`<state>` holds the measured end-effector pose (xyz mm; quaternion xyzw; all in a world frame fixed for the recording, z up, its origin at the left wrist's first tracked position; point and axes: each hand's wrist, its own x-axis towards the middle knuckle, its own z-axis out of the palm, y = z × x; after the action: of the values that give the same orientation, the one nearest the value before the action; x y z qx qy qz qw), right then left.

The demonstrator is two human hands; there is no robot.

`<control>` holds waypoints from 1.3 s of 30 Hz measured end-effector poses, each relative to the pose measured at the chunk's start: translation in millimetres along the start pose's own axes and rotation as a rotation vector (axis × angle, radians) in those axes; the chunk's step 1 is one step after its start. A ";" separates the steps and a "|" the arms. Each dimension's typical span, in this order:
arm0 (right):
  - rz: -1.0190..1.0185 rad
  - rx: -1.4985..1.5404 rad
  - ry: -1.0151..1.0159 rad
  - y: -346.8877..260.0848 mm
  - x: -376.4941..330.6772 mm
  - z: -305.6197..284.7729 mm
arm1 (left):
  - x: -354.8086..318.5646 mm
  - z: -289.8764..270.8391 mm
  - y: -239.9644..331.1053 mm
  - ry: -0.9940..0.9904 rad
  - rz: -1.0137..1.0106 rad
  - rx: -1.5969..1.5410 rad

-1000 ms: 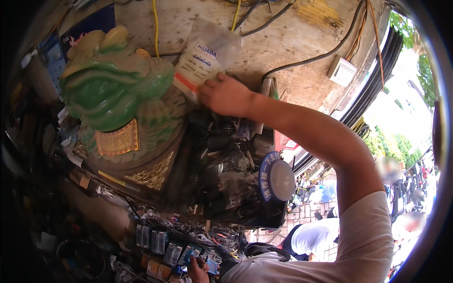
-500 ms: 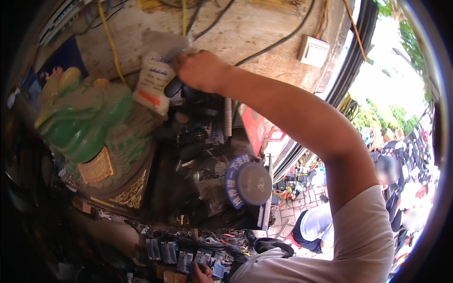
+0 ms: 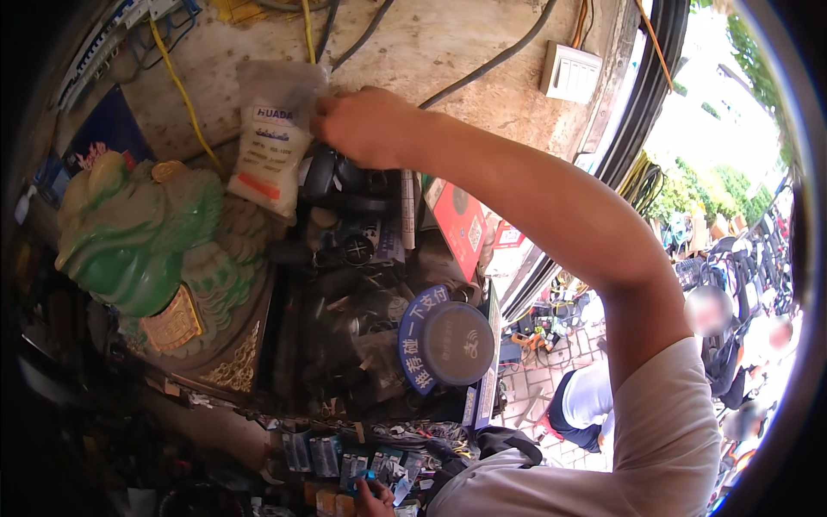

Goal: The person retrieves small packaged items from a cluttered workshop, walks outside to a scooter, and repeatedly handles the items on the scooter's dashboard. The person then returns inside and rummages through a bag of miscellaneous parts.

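Observation:
My right hand [image 3: 366, 129] is raised at the upper middle, fingers closed at the upper right edge of a clear plastic bag [image 3: 269, 164]. The bag has a pale, grainy filling, printed lettering and an orange stripe, and hangs in front of the stained wall. Low in the picture, my left hand [image 3: 376, 500] shows only in part, closed around a small blue object [image 3: 369, 476] whose kind I cannot make out. Left of the bag stands a green and gold toad-like statue [image 3: 146, 241]. Black items [image 3: 336, 181], perhaps cases or headsets, lie just below my right hand.
A round grey payment stand with a blue rim [image 3: 457, 342] stands on the cluttered counter. Boxed small goods [image 3: 326, 455] and cables fill the lower shelf. Cables and a white wall switch [image 3: 570, 71] are on the wall. At right, people are out on the paving [image 3: 560, 349].
The plastic bag now hangs more upright, still at my right hand, and looks sharper. The view has shifted slightly. The blue object in my left hand has come into sight.

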<state>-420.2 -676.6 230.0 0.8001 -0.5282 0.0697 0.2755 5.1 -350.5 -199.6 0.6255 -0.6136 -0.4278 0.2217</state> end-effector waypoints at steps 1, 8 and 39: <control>-0.027 -0.013 0.002 -5.5 -1.4 -2.9 | 9.4 8.5 -49.5 -0.107 -0.199 -0.570; 0.089 0.071 0.174 -31.1 3.3 11.0 | 12.0 23.4 19.2 0.376 0.234 0.115; 0.012 0.525 -0.456 -97.3 -18.0 18.1 | 4.6 32.4 83.8 0.018 -0.563 -1.116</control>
<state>-345.3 -643.1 171.9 0.8356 -0.5448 0.0242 -0.0652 -70.0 -359.3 -150.9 0.5568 -0.1074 -0.7205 0.3990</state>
